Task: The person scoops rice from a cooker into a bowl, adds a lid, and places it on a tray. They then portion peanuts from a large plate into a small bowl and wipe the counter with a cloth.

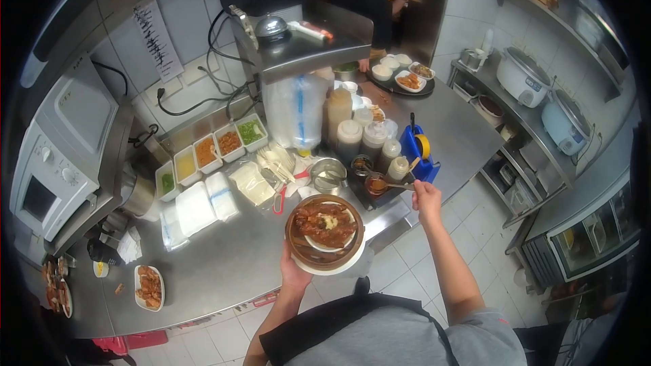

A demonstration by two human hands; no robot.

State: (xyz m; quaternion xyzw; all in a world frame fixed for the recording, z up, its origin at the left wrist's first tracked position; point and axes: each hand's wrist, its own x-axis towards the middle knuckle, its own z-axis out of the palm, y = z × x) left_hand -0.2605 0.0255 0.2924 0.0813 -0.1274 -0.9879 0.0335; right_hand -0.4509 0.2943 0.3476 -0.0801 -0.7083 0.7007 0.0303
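My left hand [296, 274] grips the side of a round bamboo steamer [293, 238], which has a white plate [333, 272] under it. Inside the steamer is a white dish of brown-sauced food [325, 227] that looks like chicken feet, topped with pale minced bits. Out to the right, my right hand [426, 201] is closed around the handle of a spoon [401, 186]. The spoon's far end reaches a small container of reddish sauce [377, 185]. Squeeze bottles [349, 137] stand just behind that container, and a metal bowl [329, 175] is close behind the steamer.
Topping tubs [207, 152] line the wall, with white bags [220, 195] before them. A dish of fried food [149, 287] lies at left. A blue tape dispenser [417, 152] stands near my right hand. A person [369, 0] is beyond the counter.
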